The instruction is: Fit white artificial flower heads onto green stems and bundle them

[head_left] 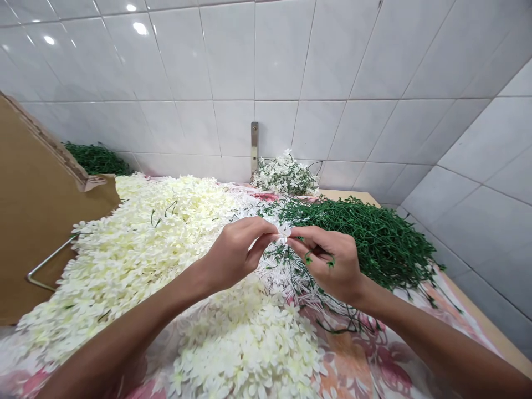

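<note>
A small white artificial flower (284, 231) is pinched between the fingertips of both hands, above the middle of the table. My left hand (236, 246) grips it from the left with thumb and forefinger. From the other side my right hand (328, 257) closes on it; green stem tips (319, 259) poke out by its curled fingers. Beneath the hands lie thin white stalks (270, 271). Cream-white blossoms (141, 238) spread in a heap on the left, and another blossom pile (249, 343) lies nearest me. Dark green plastic stems (374, 238) are heaped on the right.
A cardboard sheet or box (37, 221) stands at the left, with a bent metal handle (47, 263) beside it. Along the tiled wall (274, 61) sit a bunch of white-flowered sprigs (286, 174) and more green stems (97, 159). A floral cloth (390, 360) covers the table.
</note>
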Motion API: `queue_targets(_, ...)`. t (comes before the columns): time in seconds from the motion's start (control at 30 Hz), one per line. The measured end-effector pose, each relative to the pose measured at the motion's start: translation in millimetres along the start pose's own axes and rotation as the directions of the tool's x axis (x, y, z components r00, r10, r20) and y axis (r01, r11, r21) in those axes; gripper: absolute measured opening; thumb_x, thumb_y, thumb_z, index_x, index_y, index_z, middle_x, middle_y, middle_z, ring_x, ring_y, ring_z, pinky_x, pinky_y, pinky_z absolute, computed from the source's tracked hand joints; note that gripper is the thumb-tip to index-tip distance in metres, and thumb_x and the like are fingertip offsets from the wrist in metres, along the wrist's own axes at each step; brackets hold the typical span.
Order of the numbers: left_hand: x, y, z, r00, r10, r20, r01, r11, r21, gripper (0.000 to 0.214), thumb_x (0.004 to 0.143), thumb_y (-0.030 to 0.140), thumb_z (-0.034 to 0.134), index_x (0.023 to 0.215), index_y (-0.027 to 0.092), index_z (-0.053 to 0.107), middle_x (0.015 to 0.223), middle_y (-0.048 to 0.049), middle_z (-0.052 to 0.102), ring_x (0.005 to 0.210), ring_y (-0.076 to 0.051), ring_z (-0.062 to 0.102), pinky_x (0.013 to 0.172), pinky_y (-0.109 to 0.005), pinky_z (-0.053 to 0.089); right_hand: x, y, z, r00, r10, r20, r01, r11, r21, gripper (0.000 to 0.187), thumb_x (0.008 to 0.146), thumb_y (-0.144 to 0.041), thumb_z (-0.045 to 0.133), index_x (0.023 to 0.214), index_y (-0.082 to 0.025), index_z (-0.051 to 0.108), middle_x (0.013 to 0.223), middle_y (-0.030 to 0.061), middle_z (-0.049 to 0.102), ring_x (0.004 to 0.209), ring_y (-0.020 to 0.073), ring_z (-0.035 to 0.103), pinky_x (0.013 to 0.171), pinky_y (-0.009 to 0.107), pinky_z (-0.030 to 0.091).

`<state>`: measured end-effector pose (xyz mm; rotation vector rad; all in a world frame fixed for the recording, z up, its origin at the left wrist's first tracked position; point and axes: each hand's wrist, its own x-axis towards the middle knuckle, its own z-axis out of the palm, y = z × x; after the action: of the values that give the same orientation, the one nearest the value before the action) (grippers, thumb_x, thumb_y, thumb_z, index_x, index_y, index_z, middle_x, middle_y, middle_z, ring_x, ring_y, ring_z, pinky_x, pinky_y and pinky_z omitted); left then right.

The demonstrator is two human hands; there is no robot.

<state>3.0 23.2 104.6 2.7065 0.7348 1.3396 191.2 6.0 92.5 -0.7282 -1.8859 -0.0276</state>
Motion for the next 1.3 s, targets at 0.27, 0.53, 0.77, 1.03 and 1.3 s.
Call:
queue_targets(0.27, 0.5, -2.4, -0.3, 0.999, 0.052, 0.01, -0.052, 0.998, 0.025, 0.009, 0.09, 0.013, 0.049, 0.088, 0.014, 0.058, 0.078, -0.0038, 0.066, 0.069, -0.01, 0.058, 0.063, -0.022, 0.048, -0.1, 0.0, 0.8, 0.997, -0.073, -0.028, 0.074, 0.997, 0.014, 0.01, 0.079, -0.007, 0.062, 0.084, -0.013, 0.068, 0.061, 0.0009, 0.067, 0.045, 0.0067, 0.054, 0.045, 0.018, 0.043)
queue_targets(0.53, 1.4, 2.8, -2.0, 0.989, -0.135, 0.068, 0.142, 0.982, -0.125, 0.011, 0.09, 0.016, 0.05, 0.083, 0.014, 0.059, 0.072, -0.0002, 0.063, 0.064, -0.008, 0.056, 0.06, -0.018, 0.044, 0.4, -0.9, 0.0, 0.997, -0.08, -0.005, 0.08, 0.997, -0.015, 0.009, 0.079, -0.011, 0.065, 0.088, -0.011, 0.067, 0.073, 0.0059, 0.072, 0.057, 0.0099, 0.064, 0.051, 0.018, 0.048)
queue_targets(0.77, 2.8, 2.9, 1.7, 0.883, -0.369, 0.292, 0.469, 0.728, -0.5, 0.02, 0.092, 0.03, 0.047, 0.084, 0.015, 0.057, 0.07, 0.0001, 0.06, 0.066, -0.009, 0.059, 0.063, -0.021, 0.046, -1.4, -3.4, -1.8, 0.998, -0.059, -0.024, 0.059, 0.998, -0.016, 0.011, 0.08, -0.012, 0.065, 0.09, -0.013, 0.069, 0.068, 0.0032, 0.07, 0.056, 0.0094, 0.063, 0.05, 0.018, 0.047)
queue_targets(1.03, 2.1, 3.3, 1.4, 0.869, -0.369, 0.329, 0.492, 0.713, -0.5, 0.02, 0.091, 0.03, 0.05, 0.081, 0.014, 0.058, 0.069, 0.0, 0.06, 0.065, -0.009, 0.058, 0.062, -0.02, 0.045, 0.9, -4.9, -3.3, 0.993, -0.112, -0.038, 0.113, 0.993, 0.016, 0.01, 0.078, -0.009, 0.066, 0.088, -0.012, 0.069, 0.068, 0.0026, 0.07, 0.056, 0.0085, 0.063, 0.053, 0.017, 0.05)
queue_targets(1.3, 2.7, 6.3, -0.8, 0.897, -0.359, 0.26, 0.439, 0.795, -0.418, 0.019, 0.091, 0.028, 0.05, 0.081, 0.015, 0.059, 0.068, 0.001, 0.06, 0.064, -0.008, 0.057, 0.058, -0.018, 0.043, 0.6, -3.7, -2.4, 0.992, -0.123, -0.022, 0.124, 0.992, 0.023, 0.012, 0.079, -0.009, 0.066, 0.089, -0.014, 0.069, 0.075, 0.0038, 0.073, 0.062, 0.0106, 0.067, 0.058, 0.018, 0.053)
